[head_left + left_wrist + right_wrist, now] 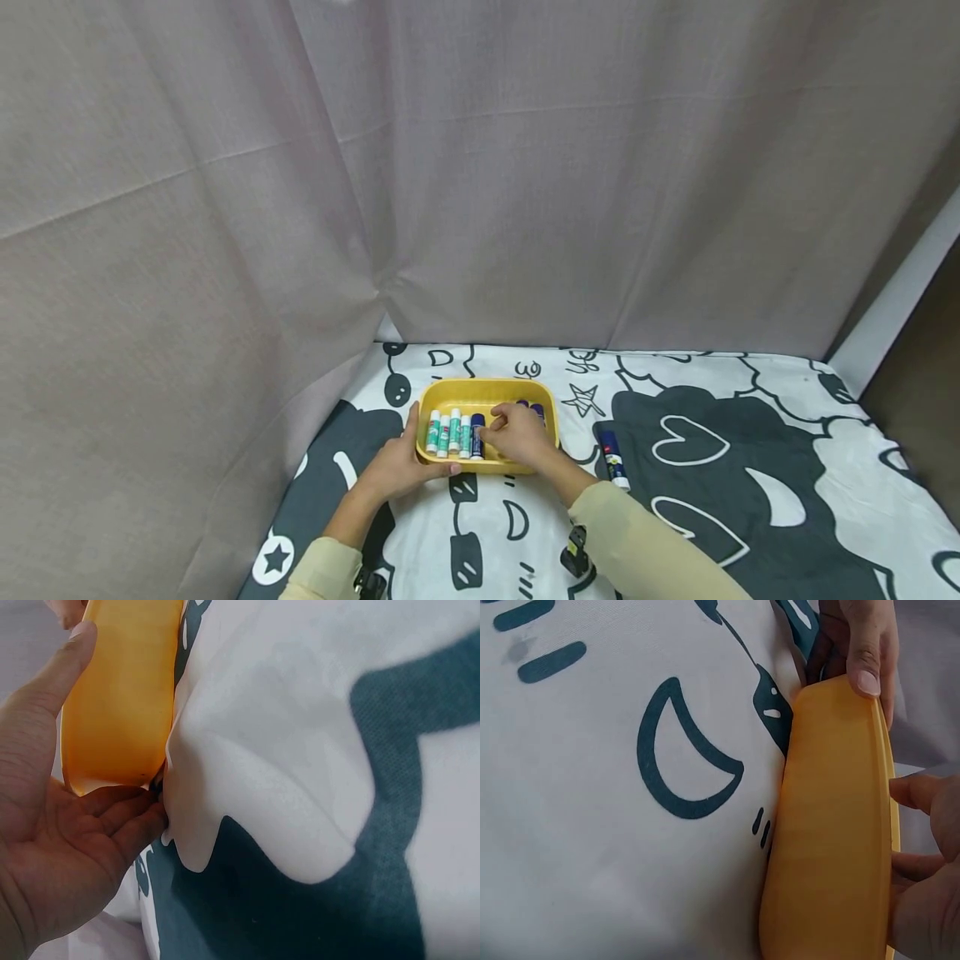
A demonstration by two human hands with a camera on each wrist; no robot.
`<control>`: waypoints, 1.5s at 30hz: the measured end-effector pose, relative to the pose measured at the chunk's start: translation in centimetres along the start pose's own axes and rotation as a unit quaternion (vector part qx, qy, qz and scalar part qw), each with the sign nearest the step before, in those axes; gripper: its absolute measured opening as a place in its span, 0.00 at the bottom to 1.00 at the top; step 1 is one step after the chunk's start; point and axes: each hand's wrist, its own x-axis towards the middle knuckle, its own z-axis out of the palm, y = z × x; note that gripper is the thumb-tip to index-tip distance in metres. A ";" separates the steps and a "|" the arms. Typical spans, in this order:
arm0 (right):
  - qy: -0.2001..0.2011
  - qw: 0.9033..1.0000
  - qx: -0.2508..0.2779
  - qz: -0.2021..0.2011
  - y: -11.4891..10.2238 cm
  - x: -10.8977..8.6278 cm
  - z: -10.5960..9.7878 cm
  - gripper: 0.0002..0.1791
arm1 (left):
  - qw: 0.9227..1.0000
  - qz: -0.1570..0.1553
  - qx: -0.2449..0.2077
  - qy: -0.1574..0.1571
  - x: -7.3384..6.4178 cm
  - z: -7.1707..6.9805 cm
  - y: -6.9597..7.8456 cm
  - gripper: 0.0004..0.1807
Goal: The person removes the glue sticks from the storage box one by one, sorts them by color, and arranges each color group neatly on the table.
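Observation:
A yellow tray holds several green-and-white glue sticks standing side by side in its left part. A dark blue glue stick is at the right end of this row. My left hand grips the tray's left end, its thumb along the front rim; in the left wrist view the other fingers curl at the tray's end. My right hand reaches inside the tray, with its fingertips at the blue glue stick. More blue glue sticks show partly behind that hand. In the right wrist view, the rim hides the fingertips.
Another blue glue stick lies on the cloth to the right of the tray. The black-and-white patterned cloth covers the surface. A grey-beige curtain hangs behind, and a dark brown panel stands at the right.

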 end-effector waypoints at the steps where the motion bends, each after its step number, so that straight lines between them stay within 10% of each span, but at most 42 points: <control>1: -0.001 1.000 -0.003 0.000 0.0 0.0 0.1 0.31 | 1.000 0.003 0.000 0.001 0.0 0.0 0.0 0.83; 30: 0.000 0.996 -0.072 0.057 -0.7 2.1 2.6 0.34 | 1.000 -0.011 0.000 -0.007 0.2 0.0 -0.1 0.83; 45: 0.002 0.995 -0.012 0.099 -0.4 2.5 2.2 0.33 | 1.000 -0.014 0.002 -0.009 0.2 0.0 0.0 0.83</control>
